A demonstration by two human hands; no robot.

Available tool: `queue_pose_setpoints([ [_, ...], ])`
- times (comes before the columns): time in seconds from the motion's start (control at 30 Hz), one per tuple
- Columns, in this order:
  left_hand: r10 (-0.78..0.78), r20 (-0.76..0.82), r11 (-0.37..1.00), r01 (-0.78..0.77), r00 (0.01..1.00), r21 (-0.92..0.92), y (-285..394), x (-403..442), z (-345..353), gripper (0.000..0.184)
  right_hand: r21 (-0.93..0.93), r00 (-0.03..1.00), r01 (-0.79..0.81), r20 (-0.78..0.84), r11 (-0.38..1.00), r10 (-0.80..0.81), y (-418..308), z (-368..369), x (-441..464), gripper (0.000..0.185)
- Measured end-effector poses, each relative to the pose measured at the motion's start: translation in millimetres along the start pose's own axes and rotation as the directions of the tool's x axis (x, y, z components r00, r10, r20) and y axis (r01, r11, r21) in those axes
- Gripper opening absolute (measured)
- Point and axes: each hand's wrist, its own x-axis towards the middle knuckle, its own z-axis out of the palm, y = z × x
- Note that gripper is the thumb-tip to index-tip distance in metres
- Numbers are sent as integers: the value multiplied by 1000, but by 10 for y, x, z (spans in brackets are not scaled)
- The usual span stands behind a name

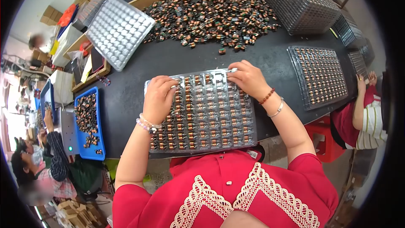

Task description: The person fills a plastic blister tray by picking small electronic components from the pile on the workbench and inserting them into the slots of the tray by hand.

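A clear plastic tray (202,147) with rows of pockets lies in front of me at the table's near edge. Copper-wound coils (181,135) fill its left columns, while many pockets toward the right look paler. Over the upper left part, my left hand (158,97) is closed, thumb and fingertips together near the top row. At the tray's top edge, right of centre, my right hand (248,79) has its fingers bent and pressed together. What either hand pinches is too small or hidden to name.
A large heap of loose coils (211,14) lies at the back within a wooden border. Stacked trays (301,4) stand back right, above a filled tray (322,76). At left are an upright white tray (120,29) and a blue bin (102,143). Other people sit either side.
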Motion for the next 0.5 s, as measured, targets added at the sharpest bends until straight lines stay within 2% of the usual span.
queue_pose_setpoints([
  [0.13,-144,33,988,146,989,-46,6,-298,-91,21,115,999,-9,-49,993,15,41,36,-108,15],
  [0.17,-141,36,989,143,989,-50,42,-346,-88,21,112,999,-14,-48,994,20,37,32,-88,15],
  [0.23,-167,142,984,173,976,-34,139,-424,-72,26,181,982,-94,-143,979,121,8,17,12,16],
  [0.3,-159,180,987,161,971,6,195,-479,-39,30,114,978,-79,-184,990,99,71,51,170,19],
  [0.4,-161,303,986,141,939,84,167,-531,-34,29,-30,990,-130,-63,991,128,191,210,413,23],
  [0.43,-170,293,984,148,941,94,158,-537,-38,29,-24,991,-116,-65,993,115,231,265,490,23],
  [0.5,-123,311,989,91,942,116,160,-555,-43,26,-236,997,-69,4,969,72,316,368,619,22],
])
